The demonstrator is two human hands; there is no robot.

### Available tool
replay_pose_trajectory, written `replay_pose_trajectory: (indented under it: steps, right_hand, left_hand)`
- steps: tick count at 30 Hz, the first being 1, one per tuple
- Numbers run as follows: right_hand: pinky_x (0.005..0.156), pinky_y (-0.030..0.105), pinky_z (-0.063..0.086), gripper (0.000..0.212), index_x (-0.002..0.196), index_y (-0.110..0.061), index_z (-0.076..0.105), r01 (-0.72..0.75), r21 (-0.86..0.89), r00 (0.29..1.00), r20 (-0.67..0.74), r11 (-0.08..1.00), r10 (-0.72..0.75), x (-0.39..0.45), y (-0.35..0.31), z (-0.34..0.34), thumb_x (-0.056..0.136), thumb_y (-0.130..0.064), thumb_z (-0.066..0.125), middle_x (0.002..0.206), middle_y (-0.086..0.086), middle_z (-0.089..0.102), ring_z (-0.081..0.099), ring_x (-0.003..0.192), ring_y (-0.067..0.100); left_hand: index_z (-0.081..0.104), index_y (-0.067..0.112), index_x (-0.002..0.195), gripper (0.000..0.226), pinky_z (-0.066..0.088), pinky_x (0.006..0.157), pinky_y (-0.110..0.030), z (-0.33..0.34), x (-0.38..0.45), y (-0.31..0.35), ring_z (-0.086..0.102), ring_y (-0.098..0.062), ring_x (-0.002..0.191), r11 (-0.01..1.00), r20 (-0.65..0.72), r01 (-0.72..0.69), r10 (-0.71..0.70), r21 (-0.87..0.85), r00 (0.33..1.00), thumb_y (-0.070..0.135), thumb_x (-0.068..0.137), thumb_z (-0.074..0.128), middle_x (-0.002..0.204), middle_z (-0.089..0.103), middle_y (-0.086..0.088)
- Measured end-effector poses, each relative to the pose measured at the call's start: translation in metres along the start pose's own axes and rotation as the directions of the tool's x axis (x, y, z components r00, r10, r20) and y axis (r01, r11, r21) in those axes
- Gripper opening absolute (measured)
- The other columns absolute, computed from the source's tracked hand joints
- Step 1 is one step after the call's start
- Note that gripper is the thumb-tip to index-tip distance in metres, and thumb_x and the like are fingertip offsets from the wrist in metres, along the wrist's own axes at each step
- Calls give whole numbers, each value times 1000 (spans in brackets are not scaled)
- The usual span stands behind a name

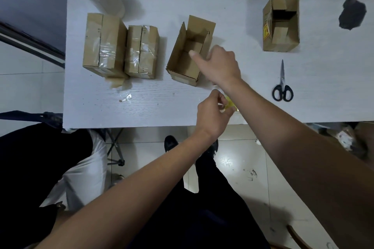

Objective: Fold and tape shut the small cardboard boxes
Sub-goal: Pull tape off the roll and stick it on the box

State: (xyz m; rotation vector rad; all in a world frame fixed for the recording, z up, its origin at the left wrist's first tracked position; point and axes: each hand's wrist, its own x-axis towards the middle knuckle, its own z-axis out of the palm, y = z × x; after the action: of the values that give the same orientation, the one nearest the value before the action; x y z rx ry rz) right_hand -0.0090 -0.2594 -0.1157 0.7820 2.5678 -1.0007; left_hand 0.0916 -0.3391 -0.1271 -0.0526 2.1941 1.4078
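Right hand (pixel 219 62) is gripping the near-right wall of the open box (pixel 190 52), thumb hooked over the edge, while the left hand (pixel 214 114) pinches something yellowish (pixel 229 105) at about 5 o'clock from it, probably the tape. That box sits mid-bench (pixel 162 107), flaps up. Honestly I'd fold the short flaps first, hold the long ones flush, then run tape along the seam. Two taped boxes (pixel 121 46) at 9 o'clock, another open one (pixel 281 24) at 2, scissors (pixel 282 85) at 3.
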Motion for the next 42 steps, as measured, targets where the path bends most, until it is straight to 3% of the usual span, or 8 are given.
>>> replay_pose_trajectory:
  steps: [4, 9, 15, 19, 27, 35, 39, 42]
  right_hand:
    - [75, 36, 53, 47, 96, -13, 55, -17, -100, 1000, -16, 995, 15, 6, -16, 10, 93, -60, 59, 101, 4, 56, 58, 84, 28]
    - [50, 37, 62, 11, 87, -1, 65, -136, 258, 990, 60, 957, 124, 24, -3, 14, 91, -9, 58, 103, 18, 69, 73, 62, 35]
    - [64, 47, 66, 19, 105, 2, 68, -415, 534, 907, 308, 737, 288, 28, 17, 18, 87, -1, 75, 107, 21, 71, 76, 63, 36]
    - [69, 49, 66, 9, 89, -1, 68, -414, 569, 910, 287, 710, 300, 21, 19, 20, 86, -3, 76, 100, 23, 75, 77, 66, 37]
    - [57, 51, 62, 34, 58, -15, 34, -75, 236, 985, -133, 969, 109, 14, 2, -2, 74, -5, 63, 69, 6, 49, 72, 61, 39]
    - [61, 32, 58, 20, 67, -15, 42, -41, 14, 998, -39, 999, 41, 28, 9, 14, 80, -6, 54, 94, 12, 67, 70, 75, 36]
    - [49, 25, 34, 43, 68, -19, 35, -55, -12, 998, -28, 998, 54, 35, 18, 16, 92, -17, 70, 97, 9, 54, 60, 86, 34]
    - [62, 30, 46, 46, 65, -19, 35, -75, 22, 997, -8, 997, 75, 37, 21, 16, 90, -21, 73, 85, 9, 56, 67, 86, 36]
  left_hand:
    - [61, 8, 111, 22, 52, 76, -28, -2, -2, 6, 66, -13, 90, 1000, 12, 0, -1, 24, 1000, 11, 91, 70, 101, 72, -2]
    - [58, 7, 99, 20, 56, 85, -38, -3, 0, 3, 68, -18, 96, 999, 19, 33, -32, -10, 999, 17, 91, 73, 97, 70, 0]
    - [51, 13, 88, 26, 55, 83, -41, -3, 2, 2, 68, -22, 95, 999, 11, 54, -54, -5, 999, 17, 90, 77, 95, 68, -5]
    - [56, 5, 92, 21, 55, 82, -41, -5, 4, 3, 67, -24, 91, 999, 13, 34, -34, -9, 999, 14, 91, 75, 91, 65, -8]
    - [54, 10, 88, 20, 53, 79, -38, -4, 6, 1, 67, -25, 90, 999, 19, 45, -45, -13, 999, 12, 90, 74, 88, 64, -3]
    - [58, 3, 98, 19, 56, 81, -40, -5, 7, 4, 69, -24, 91, 999, 21, 43, -43, -10, 999, 13, 91, 73, 94, 70, -9]
    - [55, 9, 90, 20, 55, 82, -43, -5, 6, 2, 67, -26, 91, 998, 29, 53, -53, -20, 998, 13, 89, 74, 90, 67, -7]
    - [53, 11, 86, 23, 55, 81, -43, -4, 6, 2, 66, -28, 89, 998, 26, 50, -49, -28, 998, 14, 88, 75, 88, 66, -7]
